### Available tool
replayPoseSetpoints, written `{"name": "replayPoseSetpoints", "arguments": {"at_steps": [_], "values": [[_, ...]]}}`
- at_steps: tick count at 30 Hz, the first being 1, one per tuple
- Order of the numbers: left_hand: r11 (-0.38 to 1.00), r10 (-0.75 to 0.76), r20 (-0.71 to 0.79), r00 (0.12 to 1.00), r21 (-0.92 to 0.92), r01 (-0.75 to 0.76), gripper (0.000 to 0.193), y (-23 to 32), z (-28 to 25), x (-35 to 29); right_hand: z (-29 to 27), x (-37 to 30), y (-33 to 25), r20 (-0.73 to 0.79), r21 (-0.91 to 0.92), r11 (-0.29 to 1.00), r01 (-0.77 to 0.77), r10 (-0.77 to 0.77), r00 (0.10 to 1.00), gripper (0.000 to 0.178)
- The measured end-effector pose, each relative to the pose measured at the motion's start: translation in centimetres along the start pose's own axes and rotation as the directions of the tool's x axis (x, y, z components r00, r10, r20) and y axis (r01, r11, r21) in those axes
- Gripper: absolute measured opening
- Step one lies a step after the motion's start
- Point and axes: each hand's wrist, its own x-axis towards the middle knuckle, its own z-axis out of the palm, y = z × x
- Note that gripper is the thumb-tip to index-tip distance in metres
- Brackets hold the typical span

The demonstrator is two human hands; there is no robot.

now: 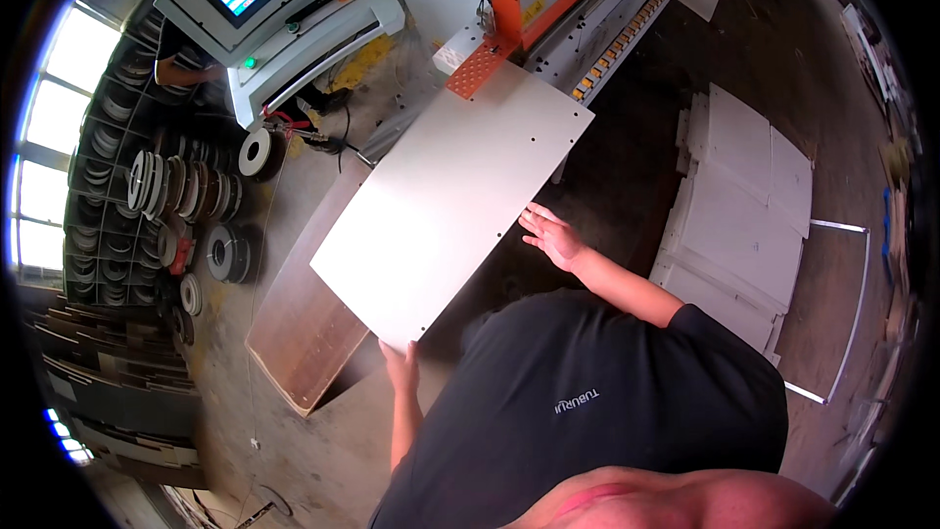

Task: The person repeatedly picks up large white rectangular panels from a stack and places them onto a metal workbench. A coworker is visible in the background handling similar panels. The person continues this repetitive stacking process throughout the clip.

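A large white panel (441,196) with small dark holes along its right side stretches away from me. Its far end lies beneath a perforated orange plate (480,69) on a machine. At the near corner my left hand (399,364) grips the panel's edge, its thumb showing and the other fingers partly hidden under the board. My right hand (552,237) is beside the panel's right edge, fingers stretched out and their tips at the edge; whether they press on it I cannot tell.
A brown board (313,333) lies below the panel on the left. The machine's control console (284,20) stands at the far left, with a person's arm (186,72) behind it. Rolls of banding (181,186) fill the left side. White panels (734,216) are stacked at right.
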Motion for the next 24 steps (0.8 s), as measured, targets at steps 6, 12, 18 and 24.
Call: {"name": "replayPoseSetpoints", "arguments": {"at_steps": [6,12,18,24], "values": [[0.939,-0.203,0.243,0.949,0.323,0.118,0.098,4.4,-2.9,-0.6,0.4,-0.5,0.3,0.042,-0.014,1.0,0.028,-0.027,0.999,0.089],[0.993,-0.121,0.202,0.972,0.031,0.117,0.095,1.5,-1.9,0.0,-0.1,0.0,0.6,0.059,0.018,0.997,0.071,-0.072,0.996,0.087],[0.887,-0.033,0.172,0.985,-0.449,0.108,0.093,4.8,2.0,0.8,-2.3,1.4,-1.1,-0.031,0.018,0.99,0.143,-0.142,0.989,0.08],[0.942,-0.042,0.13,0.991,-0.324,0.082,0.093,8.7,6.1,1.8,-5.1,3.7,-4.7,-0.186,-0.057,0.982,0.18,-0.188,0.964,0.067]]}}
